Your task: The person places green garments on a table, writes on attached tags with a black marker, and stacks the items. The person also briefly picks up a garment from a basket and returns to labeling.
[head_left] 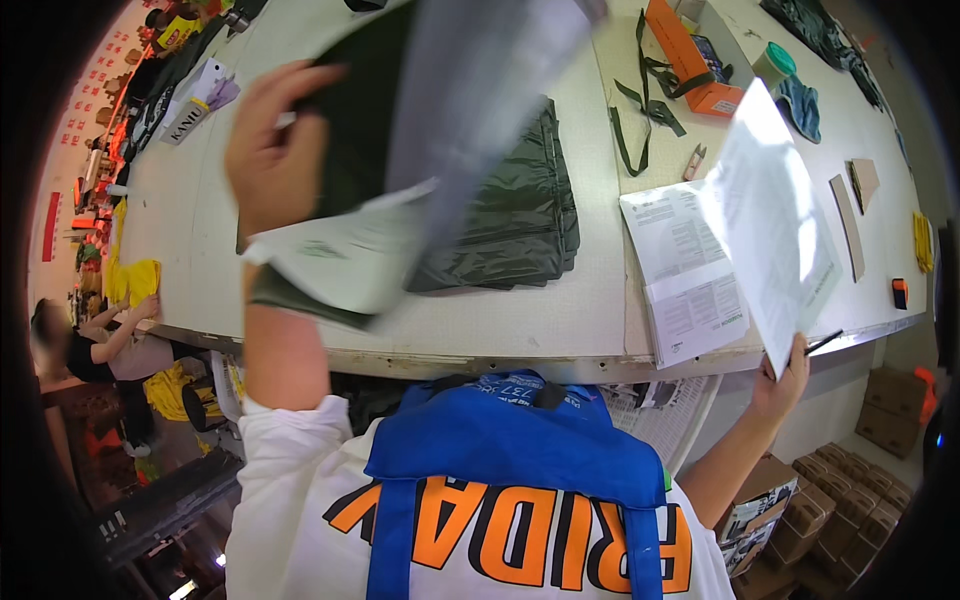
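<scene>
My left hand (280, 150) is raised over the table, its fingers closed on the edge of a dark green folded piece (365, 110). A white printed sheet (345, 250) and a greyish, motion-smeared sheet (480, 90) hang with that piece; how they are joined I cannot tell. Behind them a stack of dark green, shiny folded pieces (530, 215) lies on the table. At the right, my right hand (785, 382) pinches the lower corner of a glossy whitish sheet (775, 220), tilted up over printed papers (690, 285). A thin black pen (825, 342) sticks out from the same hand.
An orange box (690, 55) holding a phone stands at the far right, with black straps (640, 110), thread snips (694, 162) and a green-lidded jar (775, 65) nearby. Cardboard strips (848, 228) lie further right. Another person (110, 345) handles yellow cloth (137, 282) at the left.
</scene>
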